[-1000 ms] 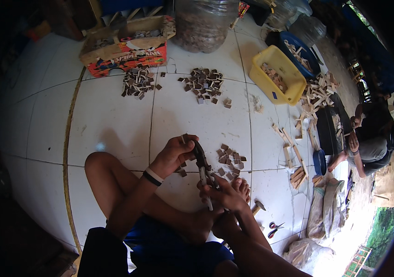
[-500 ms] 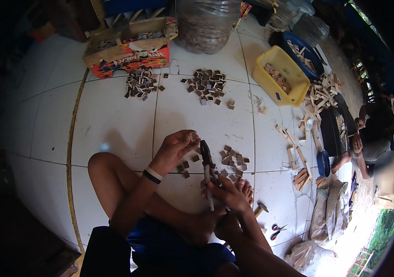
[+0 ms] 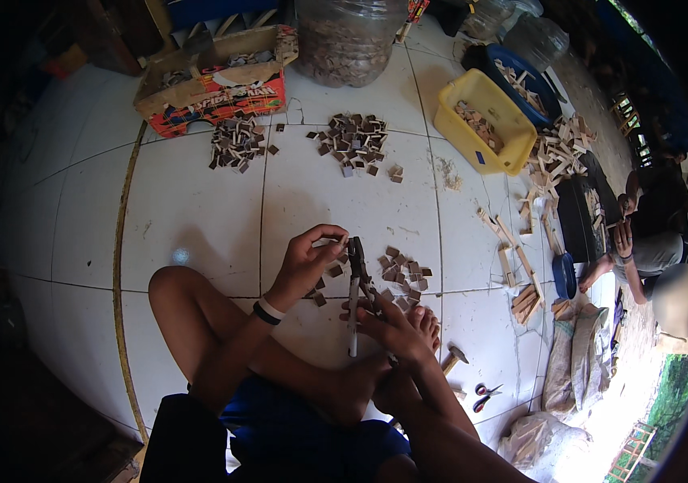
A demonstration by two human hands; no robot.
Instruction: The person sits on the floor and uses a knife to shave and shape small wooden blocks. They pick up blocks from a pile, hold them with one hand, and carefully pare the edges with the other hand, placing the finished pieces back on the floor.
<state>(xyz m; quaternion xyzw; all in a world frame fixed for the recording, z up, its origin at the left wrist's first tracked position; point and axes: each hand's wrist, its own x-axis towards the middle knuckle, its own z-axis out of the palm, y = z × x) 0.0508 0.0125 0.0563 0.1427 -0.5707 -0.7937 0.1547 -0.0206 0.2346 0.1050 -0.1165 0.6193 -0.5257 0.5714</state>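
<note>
My left hand (image 3: 308,262) pinches a small wooden square (image 3: 344,240) between thumb and fingertips, its edge turned towards me. The piece is right beside the dark jaws of a pair of pliers (image 3: 356,256); whether the jaws touch it I cannot tell. My right hand (image 3: 396,328) grips the pliers, whose pale handle points down towards my lap. Below and right of the jaws lies a small pile of brown squares (image 3: 405,272), close to my bare foot. A few more squares (image 3: 320,299) lie partly hidden behind the tool and my left hand.
Two heaps of dark squares (image 3: 239,143) (image 3: 353,141) lie further off on the tiled floor, before a red cardboard box (image 3: 223,101). At right are a yellow tub (image 3: 485,153), wood strips (image 3: 513,249), a hammer (image 3: 455,358) and scissors (image 3: 484,396). Another person sits far right.
My left hand has turned the wooden square from flat-facing to edge-on and brought it closer to the plier jaws. The pliers' handles have tilted slightly; the whole view has shifted a little.
</note>
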